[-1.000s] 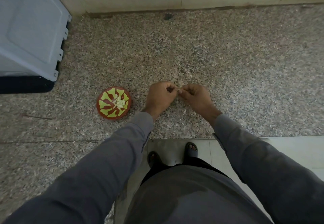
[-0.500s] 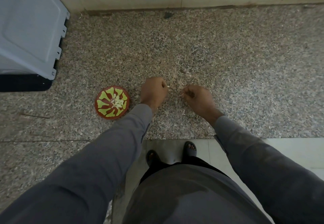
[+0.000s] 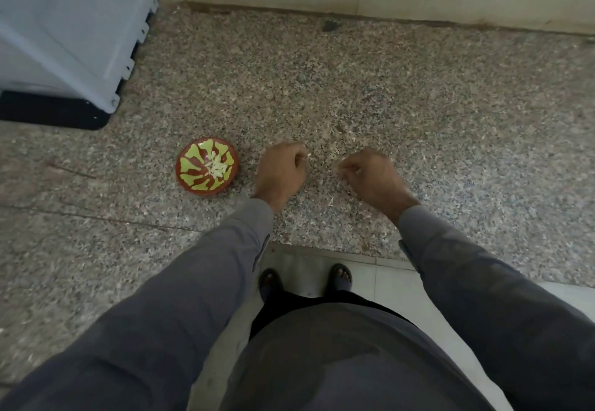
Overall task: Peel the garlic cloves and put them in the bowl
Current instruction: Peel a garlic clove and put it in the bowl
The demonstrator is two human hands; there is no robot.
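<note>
On the speckled granite counter (image 3: 418, 104), a red bowl (image 3: 185, 182) with a yellow-green pattern was set at centre left, with peeled garlic cloves (image 3: 216, 167) heaped inside it. Just right of the bowl, the left hand (image 3: 280, 172) was held with fingers curled, and a small pale piece, probably a garlic clove (image 3: 308, 155), was seen pinched at its fingertips. The right hand (image 3: 375, 177) was positioned farther right, apart from the left, with fingers curled inward; a pale fragment (image 3: 358, 171) (clove or skin, it could not be told which) was visible at them, and whether it was gripped could not be told. Scraps of skin (image 3: 330, 202) were scattered near the hands. A pale blue-grey appliance (image 3: 64, 30) was placed at far left.
</note>
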